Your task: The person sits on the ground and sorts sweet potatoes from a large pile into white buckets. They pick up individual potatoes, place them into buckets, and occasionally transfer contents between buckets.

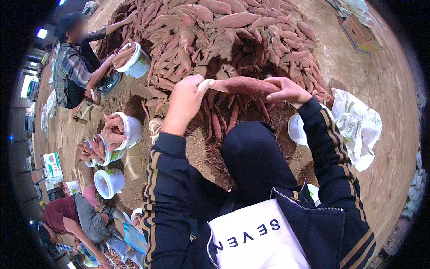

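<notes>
A long red-skinned sweet potato (244, 85) is held level between my two hands, in front of a large heap of sweet potatoes (235, 21). My left hand (188, 99) grips its tapered left end, with the thumb lying along it. At the thicker right end, my right hand (289, 90) has its thumb and fingers closed around the tip. Below it, several thin sweet potatoes (215, 124) hang down the near face of the heap, towards soil strewn with fine roots (205, 153).
Left of me stand white buckets (133, 129) filled with sweet potatoes and another white bucket (109, 183). A co-worker (72, 64) sits by the heap; a second person (77, 215) bends over buckets. At right are a white bucket (297, 129), a plastic sack (357, 129) and a cardboard box (359, 35).
</notes>
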Demonstrator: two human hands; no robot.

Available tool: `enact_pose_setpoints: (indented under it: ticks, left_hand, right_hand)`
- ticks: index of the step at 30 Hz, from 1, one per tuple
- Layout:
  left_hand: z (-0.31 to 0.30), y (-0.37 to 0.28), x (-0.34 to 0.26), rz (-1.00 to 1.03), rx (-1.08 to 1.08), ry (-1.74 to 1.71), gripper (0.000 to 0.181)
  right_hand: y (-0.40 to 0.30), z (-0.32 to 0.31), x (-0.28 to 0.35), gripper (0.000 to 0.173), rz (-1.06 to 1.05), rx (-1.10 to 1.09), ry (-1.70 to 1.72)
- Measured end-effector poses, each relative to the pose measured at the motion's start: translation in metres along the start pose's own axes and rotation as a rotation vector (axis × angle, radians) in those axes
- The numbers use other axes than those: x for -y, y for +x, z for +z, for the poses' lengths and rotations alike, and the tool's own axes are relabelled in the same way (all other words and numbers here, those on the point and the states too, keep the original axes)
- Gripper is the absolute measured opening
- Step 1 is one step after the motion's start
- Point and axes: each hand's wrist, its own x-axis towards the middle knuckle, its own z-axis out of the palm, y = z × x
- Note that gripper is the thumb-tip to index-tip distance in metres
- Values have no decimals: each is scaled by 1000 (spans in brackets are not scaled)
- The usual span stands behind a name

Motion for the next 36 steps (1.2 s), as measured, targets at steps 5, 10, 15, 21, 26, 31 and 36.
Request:
enact_pose_setpoints:
  ticks: [5, 10, 15, 21, 26, 31, 36]
  left_hand:
    - [-21, 2, 5, -114, 29, -130, 39]
    - [-22, 4, 20, -261, 145, -750, 37]
    - [-13, 8, 19, -482, 17, -1062, 36]
    - [-9, 11, 27, -604, -20, -1272, 34]
    - [1, 9, 44, -712, -33, -714, 30]
    - [14, 12, 20, -693, 122, -903, 32]
    - [7, 9, 19, -684, 121, -800, 46]
  right_hand:
    - [24, -8, -13, 59, 74, 68, 17]
    - [28, 2, -6, 60, 69, 117, 237]
    - [38, 13, -28, 54, 122, 225, 557]
    - [38, 34, -27, 40, 84, 210, 746]
    - [47, 38, -44, 38, 205, 87, 876]
    - [47, 44, -22, 46, 67, 57, 595]
    - [1, 11, -44, 56, -134, -290, -130]
